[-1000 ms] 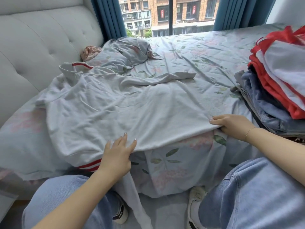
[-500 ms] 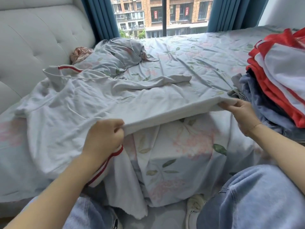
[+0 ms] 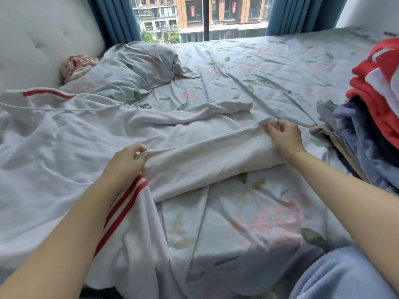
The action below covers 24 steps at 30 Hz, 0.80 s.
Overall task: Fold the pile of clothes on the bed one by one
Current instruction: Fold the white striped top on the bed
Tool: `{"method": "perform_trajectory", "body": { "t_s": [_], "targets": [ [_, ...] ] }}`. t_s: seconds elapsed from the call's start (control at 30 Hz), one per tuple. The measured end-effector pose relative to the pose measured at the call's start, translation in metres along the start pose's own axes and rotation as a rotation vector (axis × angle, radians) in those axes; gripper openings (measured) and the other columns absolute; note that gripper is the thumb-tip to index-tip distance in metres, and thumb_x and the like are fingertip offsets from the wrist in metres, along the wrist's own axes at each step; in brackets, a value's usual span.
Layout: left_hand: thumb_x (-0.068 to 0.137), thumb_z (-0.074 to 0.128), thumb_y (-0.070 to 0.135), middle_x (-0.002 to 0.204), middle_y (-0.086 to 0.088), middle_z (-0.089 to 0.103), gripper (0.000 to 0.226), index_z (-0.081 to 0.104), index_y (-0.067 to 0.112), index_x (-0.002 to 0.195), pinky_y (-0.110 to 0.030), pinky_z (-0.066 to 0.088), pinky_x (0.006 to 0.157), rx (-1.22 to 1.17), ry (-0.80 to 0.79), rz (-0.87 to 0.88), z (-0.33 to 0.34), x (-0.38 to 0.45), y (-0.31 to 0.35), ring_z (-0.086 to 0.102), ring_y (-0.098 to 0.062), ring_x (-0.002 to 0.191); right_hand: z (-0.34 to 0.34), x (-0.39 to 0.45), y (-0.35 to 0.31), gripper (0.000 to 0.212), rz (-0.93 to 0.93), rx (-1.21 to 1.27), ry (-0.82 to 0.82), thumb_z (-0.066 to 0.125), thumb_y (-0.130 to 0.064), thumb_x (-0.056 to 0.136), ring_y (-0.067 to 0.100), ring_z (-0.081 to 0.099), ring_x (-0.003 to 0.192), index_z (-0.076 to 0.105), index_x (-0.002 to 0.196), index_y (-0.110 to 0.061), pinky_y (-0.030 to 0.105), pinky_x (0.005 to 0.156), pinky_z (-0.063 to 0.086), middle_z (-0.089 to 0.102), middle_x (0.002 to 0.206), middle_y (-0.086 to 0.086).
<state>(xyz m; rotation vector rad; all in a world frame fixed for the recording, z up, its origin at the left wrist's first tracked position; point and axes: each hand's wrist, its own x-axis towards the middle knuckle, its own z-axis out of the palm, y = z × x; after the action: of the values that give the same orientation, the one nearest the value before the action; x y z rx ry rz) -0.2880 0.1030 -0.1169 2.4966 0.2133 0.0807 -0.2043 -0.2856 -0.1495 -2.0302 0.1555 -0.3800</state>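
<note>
Both hands pinch the white red-striped shirt's (image 3: 90,147) folded-over side, left hand (image 3: 125,162) and right hand (image 3: 285,134); next, lay that fold flat.

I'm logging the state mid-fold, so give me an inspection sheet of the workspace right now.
Surface: bed with floral sheet, wrinkled.
Job's things: white garment with red stripes spread flat, its near edge folded over toward the far side; pile of clothes, red, white and blue, at the right edge.
Clutter: floral pillow and pink cloth by the headboard.
Grips: left hand pinches the folded edge; right hand pinches the same edge further right.
Cables: nothing seen.
Surroundings: padded headboard, blue curtains, window onto brick buildings.
</note>
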Motion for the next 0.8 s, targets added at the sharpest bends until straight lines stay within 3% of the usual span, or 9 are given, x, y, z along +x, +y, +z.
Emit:
{"method": "perform_trajectory", "body": {
  "t_s": [0.1,0.2,0.27,0.33,0.43,0.53,0.63,0.7,0.8],
  "targets": [
    [0.097,0.054,0.032,0.098,-0.008,0.066,0.012,0.062,0.024,0.099,-0.037,0.045,0.083,0.079,0.089,0.026,0.01,0.012,-0.006,0.059,-0.03,0.097,0.005,0.006,0.003,0.045,-0.004,-0.236,-0.078,0.058,-0.047,0.088,0.03,0.057,0.084,0.056,0.076,-0.004,0.037,0.068,0.036,0.06,0.081,0.011],
    [0.098,0.05,0.034,0.109,-0.01,0.066,0.019,0.06,0.022,0.108,-0.039,0.045,0.083,0.247,0.051,0.024,0.024,0.02,-0.009,0.058,-0.032,0.103,0.009,0.005,0.007,0.036,0.021,-0.536,-0.142,0.052,-0.046,0.093,0.031,0.056,0.09,0.052,0.073,-0.016,0.035,0.067,0.034,0.059,0.086,0.006],
    [0.097,0.05,0.029,0.114,-0.013,0.062,0.019,0.056,0.018,0.112,-0.041,0.045,0.083,0.358,0.022,-0.005,0.036,0.02,-0.006,0.056,-0.033,0.105,0.012,0.003,0.003,0.032,-0.013,-0.68,-0.117,0.051,-0.046,0.094,0.032,0.057,0.099,0.059,0.092,-0.015,0.035,0.07,0.037,0.061,0.101,0.008],
    [0.091,0.055,0.018,0.121,-0.014,0.053,0.031,0.051,0.016,0.122,-0.044,0.041,0.086,0.535,0.108,0.053,0.043,0.017,0.008,0.05,-0.034,0.11,0.014,0.002,-0.003,0.034,-0.111,-0.811,-0.098,0.054,-0.036,0.094,0.033,0.049,0.117,0.055,0.119,-0.012,0.04,0.085,0.04,0.051,0.128,0.011],
    [0.082,0.064,0.014,0.123,-0.011,0.053,0.045,0.054,0.016,0.126,-0.045,0.042,0.087,0.508,0.251,0.386,0.056,0.003,0.047,0.053,-0.035,0.111,0.021,-0.002,-0.019,0.043,-0.499,-0.688,-0.053,0.057,-0.019,0.091,0.034,0.038,0.133,0.053,0.133,-0.011,0.048,0.105,0.035,0.036,0.15,0.012],
    [0.093,0.055,0.043,0.151,-0.002,0.037,0.054,0.043,0.023,0.142,-0.04,0.029,0.109,0.374,-0.012,0.472,0.084,-0.014,0.072,0.036,-0.024,0.138,0.039,-0.023,-0.03,0.047,-0.759,-0.495,-0.38,0.043,-0.043,0.096,0.025,0.032,0.141,0.054,0.136,-0.02,0.039,0.114,0.027,0.029,0.156,0.004],
    [0.09,0.022,0.07,0.163,0.008,-0.002,0.076,0.006,0.032,0.154,-0.046,0.0,0.12,0.507,-0.25,0.379,0.11,-0.012,0.058,-0.002,-0.009,0.149,0.051,-0.042,-0.016,0.071,-0.678,-0.734,-0.762,0.009,-0.069,0.087,0.01,-0.005,0.148,0.008,0.15,-0.038,0.03,0.119,-0.003,-0.009,0.157,-0.014],
    [0.081,0.004,0.075,0.162,0.011,-0.013,0.083,-0.004,0.035,0.154,-0.049,-0.008,0.119,0.534,-0.276,0.397,0.116,-0.006,0.047,-0.013,-0.005,0.147,0.048,-0.043,-0.006,0.074,-0.605,-0.865,-0.783,0.001,-0.071,0.079,0.004,-0.019,0.143,-0.012,0.145,-0.042,0.023,0.114,-0.014,-0.022,0.153,-0.018],
    [0.098,0.017,0.059,0.161,0.01,-0.015,0.066,-0.004,0.032,0.155,-0.044,-0.011,0.119,0.507,-0.308,0.393,0.111,-0.005,0.042,-0.016,-0.005,0.147,0.041,-0.034,-0.003,0.086,-0.527,-0.92,-0.737,-0.007,-0.079,0.072,0.0,-0.022,0.139,-0.016,0.147,-0.038,0.027,0.117,-0.012,-0.025,0.152,-0.017]
  ]
}}
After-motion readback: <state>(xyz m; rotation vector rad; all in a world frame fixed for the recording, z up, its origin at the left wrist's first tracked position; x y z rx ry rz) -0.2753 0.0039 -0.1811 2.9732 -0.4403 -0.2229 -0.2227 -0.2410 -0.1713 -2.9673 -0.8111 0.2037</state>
